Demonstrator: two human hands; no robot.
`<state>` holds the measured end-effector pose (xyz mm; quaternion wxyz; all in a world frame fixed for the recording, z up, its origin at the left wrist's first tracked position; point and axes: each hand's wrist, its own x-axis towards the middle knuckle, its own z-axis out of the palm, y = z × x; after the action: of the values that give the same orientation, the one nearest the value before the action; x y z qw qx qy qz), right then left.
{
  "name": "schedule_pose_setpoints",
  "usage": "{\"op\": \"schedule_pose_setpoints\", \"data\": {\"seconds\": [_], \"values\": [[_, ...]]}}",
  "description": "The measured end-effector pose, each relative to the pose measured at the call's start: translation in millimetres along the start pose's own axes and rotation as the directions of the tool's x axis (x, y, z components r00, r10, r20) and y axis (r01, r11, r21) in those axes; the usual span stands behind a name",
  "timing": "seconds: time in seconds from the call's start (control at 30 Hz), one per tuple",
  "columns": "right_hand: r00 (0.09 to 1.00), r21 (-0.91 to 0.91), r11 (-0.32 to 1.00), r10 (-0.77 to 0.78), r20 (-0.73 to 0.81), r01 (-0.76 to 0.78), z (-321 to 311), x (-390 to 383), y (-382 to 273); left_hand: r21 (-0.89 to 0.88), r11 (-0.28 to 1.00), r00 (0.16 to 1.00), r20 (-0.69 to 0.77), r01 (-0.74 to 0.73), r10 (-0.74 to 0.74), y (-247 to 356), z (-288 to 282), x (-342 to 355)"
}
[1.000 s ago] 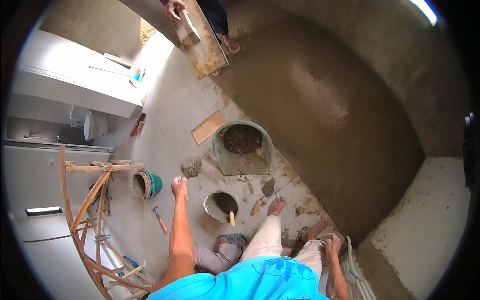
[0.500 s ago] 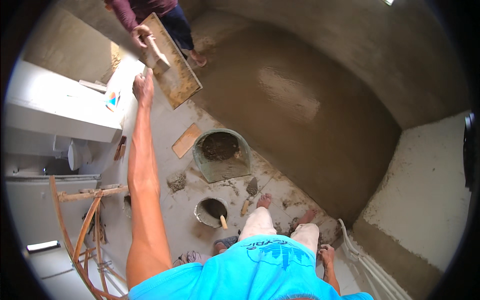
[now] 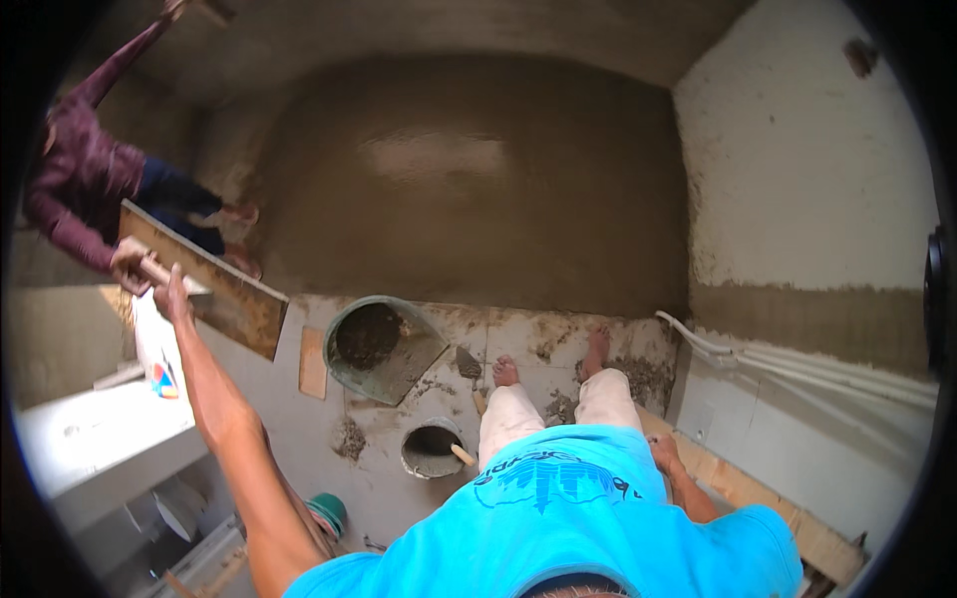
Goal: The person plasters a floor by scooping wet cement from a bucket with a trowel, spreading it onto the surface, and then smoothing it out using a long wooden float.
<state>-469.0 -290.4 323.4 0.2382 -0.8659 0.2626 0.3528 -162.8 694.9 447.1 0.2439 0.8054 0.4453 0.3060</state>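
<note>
My left arm reaches far to the left. My left hand (image 3: 173, 297) is closed on a pale wooden float (image 3: 156, 269), whose other part a co-worker's hand (image 3: 130, 263) grips. A long wooden board (image 3: 239, 304) with mortar stains is right beside both hands, tilted, and the float overlaps it. My right hand (image 3: 666, 455) is low beside my right leg, its fingers loosely bent, with nothing seen in it. Before my feet are a greenish tub (image 3: 427, 351) of dark mortar, a small bucket (image 3: 411, 458) with a wooden-handled tool (image 3: 463, 454) in it, and a trowel (image 3: 469, 364).
Smooth wet mortar (image 3: 558, 199) covers the floor ahead. The co-worker (image 3: 90, 169) stands at the far left. A small board (image 3: 312, 362) lies beside the tub. White pipes (image 3: 797, 367) run along the right wall. A white counter (image 3: 110, 439) and a green bucket (image 3: 327, 511) are at the left.
My view has turned right, so the scene is shifted and rotated. My left hand has come onto the float near the co-worker's hand. The co-worker's other arm is now stretched up to the wall.
</note>
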Motion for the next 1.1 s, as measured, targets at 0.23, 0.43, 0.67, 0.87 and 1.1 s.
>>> {"op": "schedule_pose_setpoints", "data": {"seconds": [0.23, 0.43, 0.67, 0.87, 1.1], "values": [[0.992, 0.126, 0.989, 0.065, 0.109, -0.078, 2.8, 6.6, -36.0, 0.266, 0.964, 0.989, 0.146, -0.020, -0.020, -32.2, -22.1, 34.4], [0.990, 0.180, 0.978, -0.080, -0.121, 0.101, -20.6, 31.6, -62.4, 0.403, 0.876, 0.957, 0.221, -0.266, 0.189, 43.6, -31.5, -97.7], [0.678, -0.249, 0.724, -0.689, -0.254, 0.643, -43.7, 40.5, -230.6, 0.158, 0.700, 0.615, 0.633, -0.696, 0.469, 92.2, -12.2, -240.1], [0.023, -0.563, 0.208, -0.948, -0.318, 0.800, -37.4, 38.0, -373.7, -0.224, 0.342, 0.075, 0.731, -0.913, 0.678, 175.6, 57.4, -387.0], [0.262, -0.524, 0.391, -0.916, -0.303, 0.757, -20.7, 106.5, -339.6, -0.475, 0.123, -0.259, 0.658, -0.871, 0.707, 264.1, 124.4, -517.4]]}}
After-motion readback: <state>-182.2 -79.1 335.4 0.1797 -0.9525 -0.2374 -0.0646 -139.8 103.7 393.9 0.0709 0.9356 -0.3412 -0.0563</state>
